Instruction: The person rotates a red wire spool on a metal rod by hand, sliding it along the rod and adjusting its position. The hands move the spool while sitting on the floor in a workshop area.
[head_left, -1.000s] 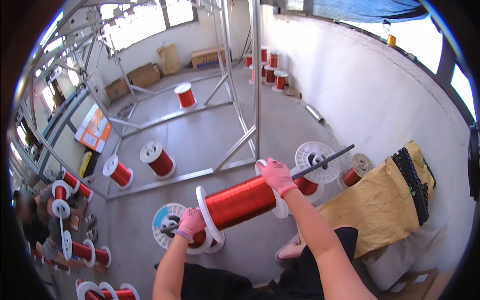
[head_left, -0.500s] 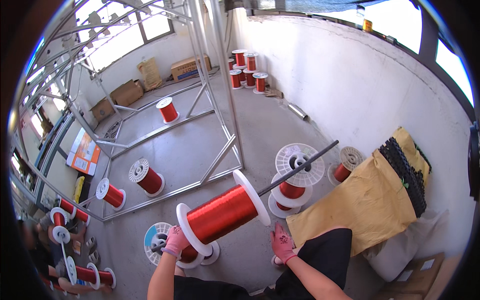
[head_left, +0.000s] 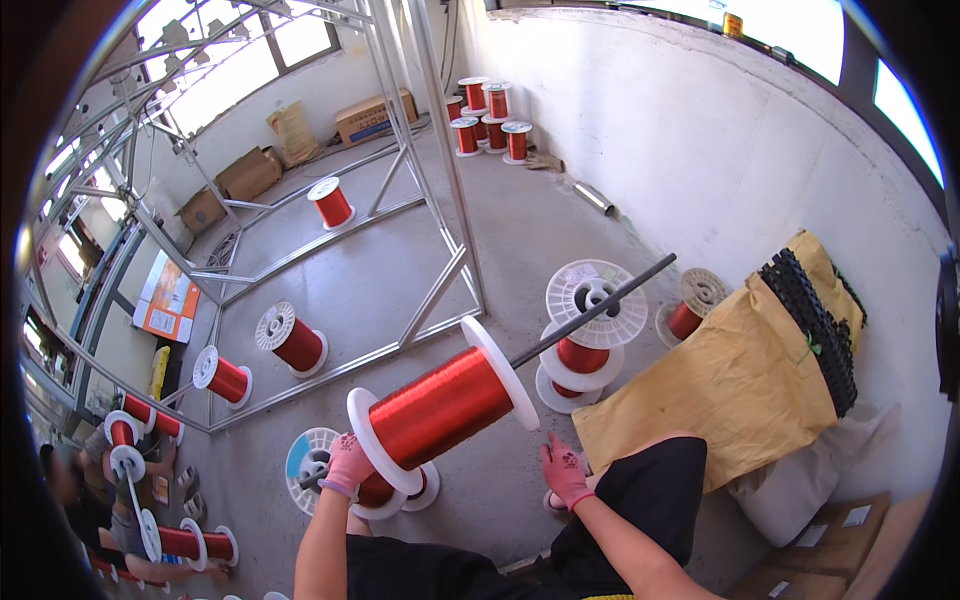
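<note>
Concrete floor (head_left: 380, 270) below spool (head_left: 440, 407), left grip (head_left: 345, 465) holding.

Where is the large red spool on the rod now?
In the head view, the spool is low at centre, on the rod, above the floor between the left hand and right hand.

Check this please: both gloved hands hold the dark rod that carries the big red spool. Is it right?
Not quite. In the head view only the left hand holds the dark rod carrying the big red spool. The right hand is off it, lower down.
</note>
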